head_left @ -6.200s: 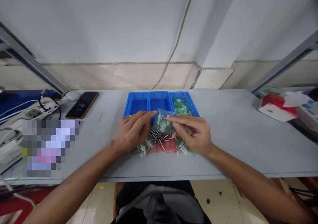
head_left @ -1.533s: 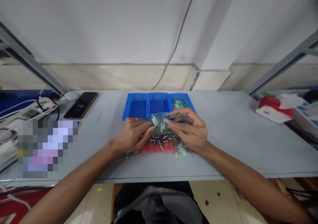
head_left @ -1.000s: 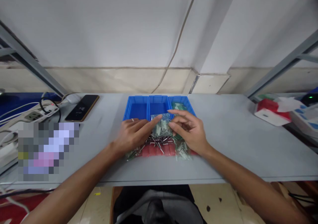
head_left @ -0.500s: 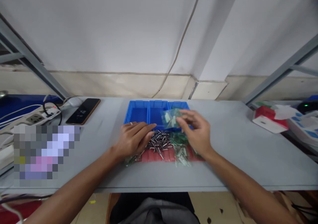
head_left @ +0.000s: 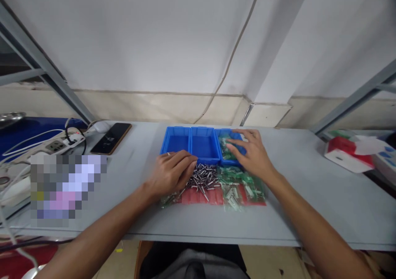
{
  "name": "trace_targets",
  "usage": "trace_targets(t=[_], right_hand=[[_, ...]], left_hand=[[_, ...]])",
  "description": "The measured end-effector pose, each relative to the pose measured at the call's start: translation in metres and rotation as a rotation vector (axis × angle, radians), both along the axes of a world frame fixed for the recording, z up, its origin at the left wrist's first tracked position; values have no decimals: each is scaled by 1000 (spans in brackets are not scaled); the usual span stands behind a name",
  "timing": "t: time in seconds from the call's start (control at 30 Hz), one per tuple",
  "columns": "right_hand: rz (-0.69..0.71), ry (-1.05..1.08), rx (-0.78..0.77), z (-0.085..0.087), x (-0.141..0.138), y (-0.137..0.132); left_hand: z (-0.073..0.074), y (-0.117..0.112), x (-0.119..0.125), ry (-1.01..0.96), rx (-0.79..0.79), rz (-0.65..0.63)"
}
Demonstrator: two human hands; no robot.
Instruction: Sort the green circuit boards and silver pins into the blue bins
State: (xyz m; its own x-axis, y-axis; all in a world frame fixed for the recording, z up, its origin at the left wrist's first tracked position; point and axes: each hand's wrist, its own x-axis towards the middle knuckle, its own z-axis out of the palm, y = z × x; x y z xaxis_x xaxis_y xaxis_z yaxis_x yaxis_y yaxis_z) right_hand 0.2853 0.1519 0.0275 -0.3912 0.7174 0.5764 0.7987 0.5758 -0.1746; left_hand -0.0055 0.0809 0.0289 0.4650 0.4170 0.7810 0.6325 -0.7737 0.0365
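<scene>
Three blue bins [head_left: 176, 139] stand side by side at the back of the grey table. My right hand [head_left: 252, 155] reaches over the right-hand bin with its fingers stretched out, fingertips on the small green bags of parts [head_left: 225, 143] lying in it. My left hand [head_left: 171, 176] rests flat on the near left side of a pile of metal pins [head_left: 204, 177], holding nothing that I can see. The pins lie on a red mat [head_left: 198, 197]. More green bags [head_left: 243, 185] lie on the mat under my right wrist.
A phone [head_left: 111, 132] and a white mouse [head_left: 102, 126] lie at the back left, beside a power strip [head_left: 58, 145] with cables. A red and white box [head_left: 348, 155] sits at the far right. Slanted metal frame bars stand at both sides.
My right hand carried a green bag from above the pins back and right into the right-hand bin. My left hand let go of it and settled on the pins.
</scene>
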Motion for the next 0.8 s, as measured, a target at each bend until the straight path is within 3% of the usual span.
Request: trace_targets(t=[0.2,0.33,0.43,0.57,0.67,0.8], right_hand=[[35,-172,-135,-5,-6,-10],[62,-118,-36,-1,-16,-19],[302,-41,101,10,-33,-39],[769,-213,-35,11,-65,-78],[835,-382,-50,-5,-84,-100],[768,-471,127,-22,-95,-108]], left_hand=[[1,0,0,8,-6,9],[1,0,-2,-31,-1,64],[1,1,-6,-85,-1,113],[4,1,-8,-154,-5,156],[6,2,-8,-145,-8,164],[5,2,-7,-133,5,162]])
